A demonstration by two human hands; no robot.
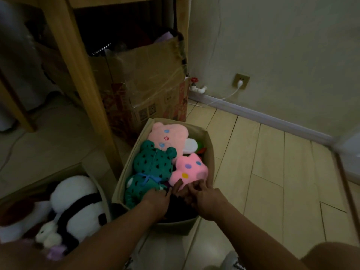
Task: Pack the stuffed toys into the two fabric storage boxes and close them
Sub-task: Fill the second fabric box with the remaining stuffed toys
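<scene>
Beige fabric storage box (211, 152), soft-walled, rectangular, open top, sits on pale wood-plank floor (272, 162). Inside: teal plush bear (150, 168) w/ dark spots and blue ribbon, pale pink plush (167, 135) at far end, brighter pink plush (190, 170) w/ coloured dots near both hands. Left hand (155, 199) and right hand (202, 199) reach into near end over something dark; fingers curled, but grip can't be told (too dim). Second fabric box (91, 172) to the left holds fluffy black & white panda (76, 203) and small white plush (48, 234). Behind: taped cardboard carton (148, 78), wooden leg (81, 75), wall socket (240, 81) w/ white plug.
</scene>
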